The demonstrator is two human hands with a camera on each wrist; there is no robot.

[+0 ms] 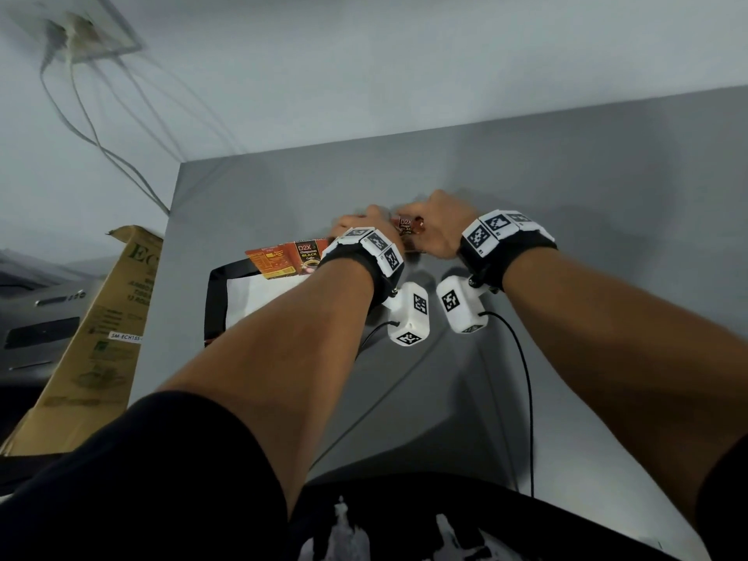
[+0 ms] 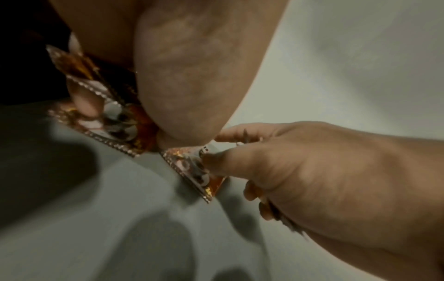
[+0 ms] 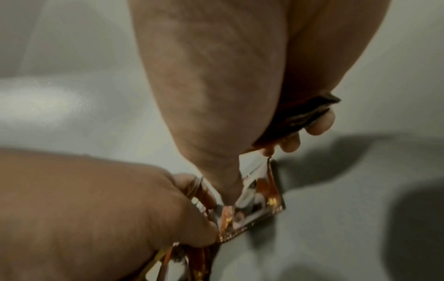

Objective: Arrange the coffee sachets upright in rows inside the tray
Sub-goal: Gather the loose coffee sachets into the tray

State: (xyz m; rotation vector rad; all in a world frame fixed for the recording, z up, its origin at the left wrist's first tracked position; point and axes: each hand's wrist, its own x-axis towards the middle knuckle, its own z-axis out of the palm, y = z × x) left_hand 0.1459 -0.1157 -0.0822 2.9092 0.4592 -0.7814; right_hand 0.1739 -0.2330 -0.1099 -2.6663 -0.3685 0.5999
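From the head view, two bare hands meet near the middle of the grey tabletop (image 1: 566, 196), toward its far edge. The left hand (image 1: 356, 226) and the right hand (image 1: 439, 224) are both closed over small orange-brown foil coffee sachets (image 1: 406, 226); only one printed face shows between the knuckles, so the count cannot be told here. One orange-and-brown cardboard coffee box (image 1: 289, 257) lies flat just left of the left hand. One white shallow tray with a black rim (image 1: 212, 301) sits nearer the tabletop's left edge, its right part covered by the left forearm; no sachet shows in the bare part of it. The tabletop's right half and near right corner lie open. One tan corrugated cardboard carton (image 1: 101, 338) leans off the left edge.

From the left wrist view, the left hand (image 2: 187, 76) has fingers curled round a bunch of sachets (image 2: 115, 121); at least two crimped ends show, the rest is hidden by the palm. The right hand (image 2: 324, 171) pinches one sachet (image 2: 197, 171) between thumb and forefinger, its lower corner close to the grey surface; contact is unclear. More foil edges show under its other fingers, blurred.

From the right wrist view, the right hand (image 3: 216, 95) pinches a sachet (image 3: 259, 197) by its top, the left hand (image 3: 108, 209) grips several beside it, cut off at the bottom edge.
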